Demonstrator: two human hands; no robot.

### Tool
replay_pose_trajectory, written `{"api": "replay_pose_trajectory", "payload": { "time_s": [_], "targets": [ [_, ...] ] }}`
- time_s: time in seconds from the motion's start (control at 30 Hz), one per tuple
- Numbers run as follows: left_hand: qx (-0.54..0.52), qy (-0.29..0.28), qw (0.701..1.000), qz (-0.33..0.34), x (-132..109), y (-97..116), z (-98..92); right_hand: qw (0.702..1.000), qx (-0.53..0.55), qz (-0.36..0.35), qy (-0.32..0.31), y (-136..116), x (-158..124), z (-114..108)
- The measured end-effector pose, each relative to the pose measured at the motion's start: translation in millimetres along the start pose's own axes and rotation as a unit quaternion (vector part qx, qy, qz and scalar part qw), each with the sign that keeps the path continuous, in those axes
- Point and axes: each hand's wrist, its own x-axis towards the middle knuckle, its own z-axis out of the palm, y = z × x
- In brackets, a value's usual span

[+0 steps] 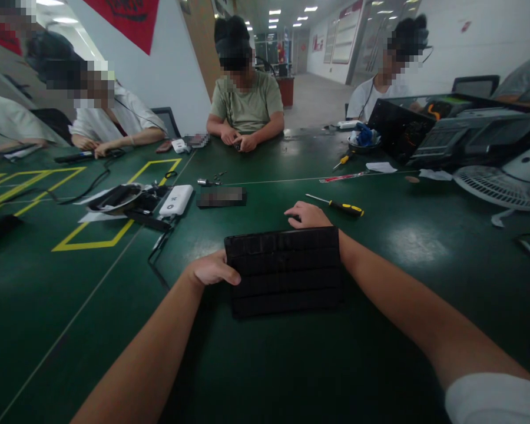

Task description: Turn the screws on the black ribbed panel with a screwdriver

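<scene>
My left hand [215, 268] grips the left edge of a black folding tablet case [285, 274], with the thumb on the near face. The case is tilted up above the green table [380, 353], and crosswise fold lines run over its panels. Beyond its upper right edge is my right hand [309, 214], its fingers bent leftward around a small dark spot that I cannot make out. Part of this hand is hidden behind the case. A yellow-and-black screwdriver [347, 208] lies just to the right of it.
Left of centre lie a white box-like device [176, 201], cables and a cluttered dish [117, 198]. A dark bar [221, 197] lies ahead. Farther right are a second screwdriver [342, 162], a white fan [497, 182] and an opened black computer case [472, 132]. Several people sit around the table.
</scene>
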Motion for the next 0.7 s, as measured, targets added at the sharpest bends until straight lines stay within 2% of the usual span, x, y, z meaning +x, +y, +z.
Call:
{"api": "replay_pose_trajectory", "payload": {
  "time_s": [0.1, 0.17, 0.33, 0.47, 0.6, 0.7],
  "targets": [
    [0.004, 0.008, 1.0, 0.015, 1.8, 4.1, 6.0, 1.0, -0.003, 0.005, -0.001, 0.1, -1.0, 4.6],
    [0.013, 0.034, 0.999, 0.017, 3.6, 6.7, 11.9, 1.0, -0.001, 0.016, 0.008, 1.8, -0.4, 6.4],
    [0.001, 0.163, 0.987, 0.005, 8.0, 11.9, 31.4, 0.996, 0.019, 0.063, 0.063, 13.5, 2.2, 6.8],
    [-0.035, 0.224, 0.973, 0.04, 17.9, 19.7, 42.0, 0.983, 0.058, 0.107, 0.14, 24.2, -2.4, 2.5],
    [-0.039, 0.275, 0.955, 0.105, 43.5, 31.2, 32.5, 0.96, 0.109, 0.14, 0.215, 29.7, -10.2, -5.8],
    [-0.033, 0.346, 0.925, 0.154, 70.4, 39.3, 16.3, 0.94, 0.143, 0.174, 0.256, 30.7, -12.7, -9.9]
  ]
}}
